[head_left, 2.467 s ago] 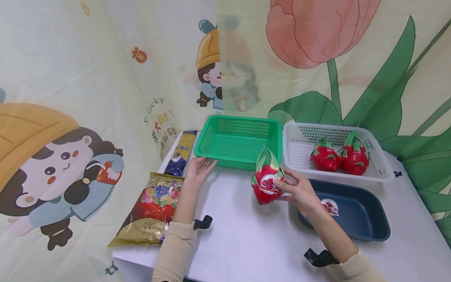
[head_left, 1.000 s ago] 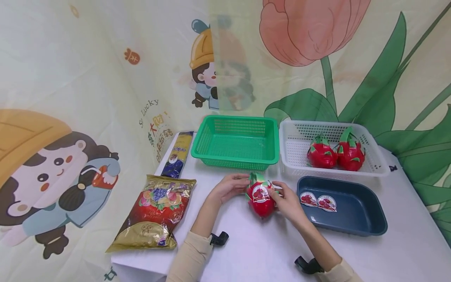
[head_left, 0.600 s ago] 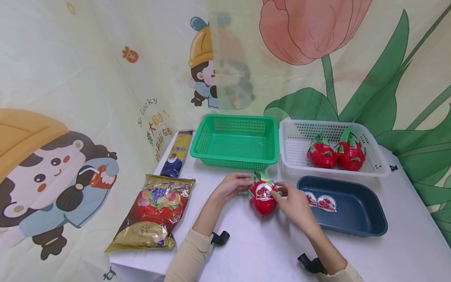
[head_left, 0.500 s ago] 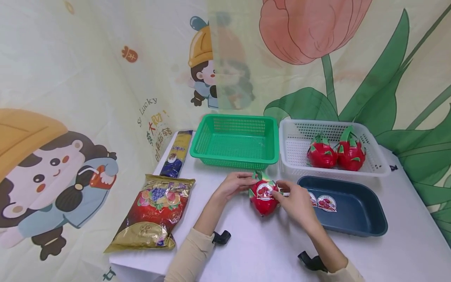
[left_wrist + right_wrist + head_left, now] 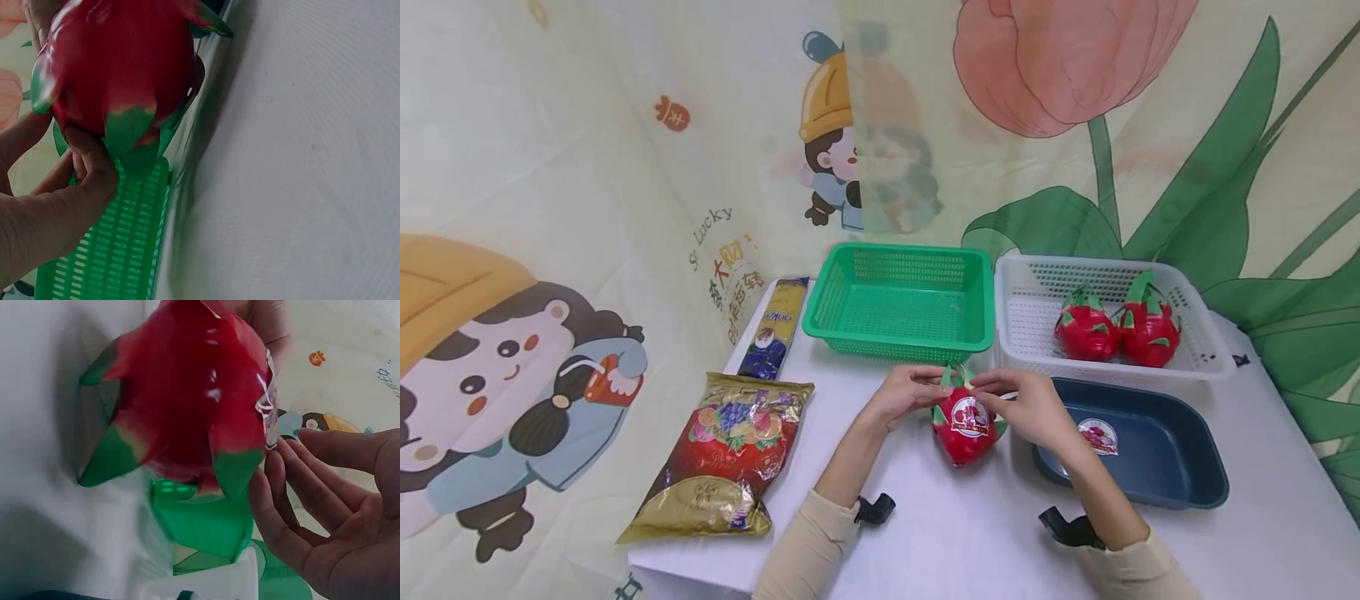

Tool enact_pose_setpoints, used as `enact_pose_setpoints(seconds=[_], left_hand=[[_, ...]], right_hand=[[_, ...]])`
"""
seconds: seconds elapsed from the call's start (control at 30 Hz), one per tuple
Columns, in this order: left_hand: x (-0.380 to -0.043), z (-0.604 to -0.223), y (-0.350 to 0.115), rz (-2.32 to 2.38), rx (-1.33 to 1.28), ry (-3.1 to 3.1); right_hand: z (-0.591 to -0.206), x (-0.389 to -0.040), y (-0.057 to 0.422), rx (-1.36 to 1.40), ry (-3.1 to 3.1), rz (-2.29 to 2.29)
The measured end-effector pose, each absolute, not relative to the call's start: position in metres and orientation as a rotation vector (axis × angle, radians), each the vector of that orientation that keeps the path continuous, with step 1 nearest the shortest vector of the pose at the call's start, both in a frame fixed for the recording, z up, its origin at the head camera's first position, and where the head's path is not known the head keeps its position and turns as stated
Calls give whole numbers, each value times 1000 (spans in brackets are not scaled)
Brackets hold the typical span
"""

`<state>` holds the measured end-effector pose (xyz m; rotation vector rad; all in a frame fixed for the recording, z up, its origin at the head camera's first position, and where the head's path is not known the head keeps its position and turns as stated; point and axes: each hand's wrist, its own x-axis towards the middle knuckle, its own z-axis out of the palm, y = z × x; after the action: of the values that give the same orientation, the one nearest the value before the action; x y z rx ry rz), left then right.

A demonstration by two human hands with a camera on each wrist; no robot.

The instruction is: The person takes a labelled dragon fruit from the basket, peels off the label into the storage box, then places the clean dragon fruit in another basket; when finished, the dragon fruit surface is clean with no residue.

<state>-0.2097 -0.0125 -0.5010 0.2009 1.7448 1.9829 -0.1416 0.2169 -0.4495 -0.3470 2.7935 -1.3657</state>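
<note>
A red dragon fruit [image 5: 964, 448] with green leaf tips and a round label [image 5: 970, 416] on its front stands at the middle of the table, crown toward the back. My left hand [image 5: 904, 397] pinches its leafy crown from the left; in the left wrist view, the thumb and fingers close on the green tips. My right hand [image 5: 1036, 407] reaches over the crown's right side. In the right wrist view, its fairly straight fingers [image 5: 290, 540] touch the fruit beside the label's edge, while the thumb stands apart.
Behind are a green basket [image 5: 898, 339] and a white basket [image 5: 1022, 350] with two dragon fruits [image 5: 1086, 327]. At right, a dark blue basin [image 5: 1180, 450] holds a visible round label [image 5: 1099, 436]. A candy bag [image 5: 722, 454] and a blue-gold packet [image 5: 772, 329] lie left.
The dragon fruit came down from in front of the green basket to the table. My left hand moved from that basket to the crown. My right hand shifted from the fruit's side to its top.
</note>
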Motion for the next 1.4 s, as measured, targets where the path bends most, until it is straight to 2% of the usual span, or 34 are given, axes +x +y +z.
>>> enact_pose_setpoints(seconds=[0.5, 0.93, 1.4], left_hand=[[-207, -493, -17, 2012, 200, 1739], [-204, -494, -18, 2042, 227, 1787], [-197, -501, -13, 2031, 243, 1891]], right_hand=[[-437, -149, 214, -340, 2609, -1478], [-439, -149, 203, -269, 2740, -1422], [-447, -159, 209, -232, 2289, -1687]])
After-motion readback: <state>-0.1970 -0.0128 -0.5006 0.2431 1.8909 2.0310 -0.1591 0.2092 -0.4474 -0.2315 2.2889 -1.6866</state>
